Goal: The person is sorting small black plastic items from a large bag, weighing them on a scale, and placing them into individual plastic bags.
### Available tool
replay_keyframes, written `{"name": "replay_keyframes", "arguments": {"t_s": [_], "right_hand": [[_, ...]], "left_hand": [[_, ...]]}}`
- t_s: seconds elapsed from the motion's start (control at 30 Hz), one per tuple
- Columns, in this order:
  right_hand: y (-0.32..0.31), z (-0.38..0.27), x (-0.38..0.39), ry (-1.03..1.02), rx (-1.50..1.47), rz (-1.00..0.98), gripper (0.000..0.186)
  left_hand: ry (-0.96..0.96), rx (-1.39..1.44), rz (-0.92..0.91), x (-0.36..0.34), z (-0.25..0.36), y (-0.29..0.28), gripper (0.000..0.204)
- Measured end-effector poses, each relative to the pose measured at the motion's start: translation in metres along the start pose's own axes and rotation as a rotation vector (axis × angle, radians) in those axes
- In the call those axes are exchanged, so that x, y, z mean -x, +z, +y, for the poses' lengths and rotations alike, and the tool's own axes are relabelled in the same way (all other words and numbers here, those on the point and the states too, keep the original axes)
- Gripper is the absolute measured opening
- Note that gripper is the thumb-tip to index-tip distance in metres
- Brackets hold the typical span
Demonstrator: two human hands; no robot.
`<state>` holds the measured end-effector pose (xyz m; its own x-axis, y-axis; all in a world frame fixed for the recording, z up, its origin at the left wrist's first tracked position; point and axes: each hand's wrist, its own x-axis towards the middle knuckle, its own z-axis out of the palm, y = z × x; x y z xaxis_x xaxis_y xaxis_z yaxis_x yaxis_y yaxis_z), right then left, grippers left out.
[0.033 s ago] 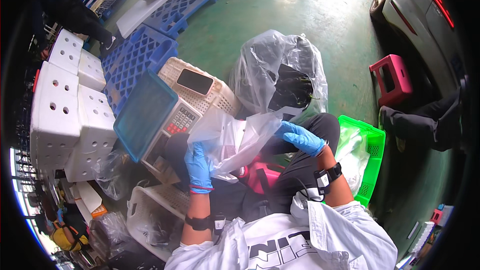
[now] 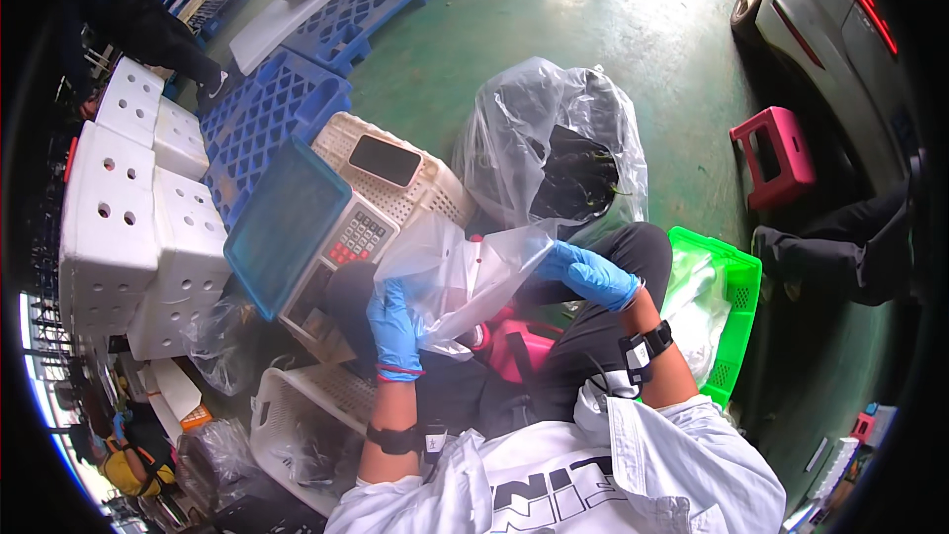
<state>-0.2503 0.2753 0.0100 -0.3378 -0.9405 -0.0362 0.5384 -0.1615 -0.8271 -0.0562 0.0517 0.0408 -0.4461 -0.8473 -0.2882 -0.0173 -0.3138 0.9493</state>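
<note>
Between my two blue-gloved hands a thin, clear plastic bag is spread above my lap. My left hand is closed on the bag's left edge. At the opposite edge, my right hand has its fingers close together, pinching the film near the fingertips. Through the bag, whitish shapes show that I cannot make out. Just left of the bag stands a scale with a keypad and a blue tray. Beyond my knees is a large clear bag lined around dark green produce.
A phone lies on an upturned cream basket. White foam boxes are stacked at left beside blue pallets. At right are a green crate with plastic bags, a pink stool, another person's leg and a car.
The bag between my hands has shifted very slightly, and my right hand has moved a touch left. Both hands keep their hold on it.
</note>
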Motion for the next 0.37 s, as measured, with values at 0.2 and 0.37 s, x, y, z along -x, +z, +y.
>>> {"name": "replay_keyframes", "arguments": {"t_s": [0.2, 0.37], "right_hand": [[0.003, 0.011, -0.015, 0.141, 0.207, 0.457, 0.020], [-0.008, 0.013, -0.005, 0.001, 0.166, 0.518, 0.018]], "left_hand": [[0.324, -0.110, 0.010, -0.009, -0.010, 0.001, 0.028], [0.518, -0.548, 0.020, -0.024, -0.006, -0.018, 0.060]]}}
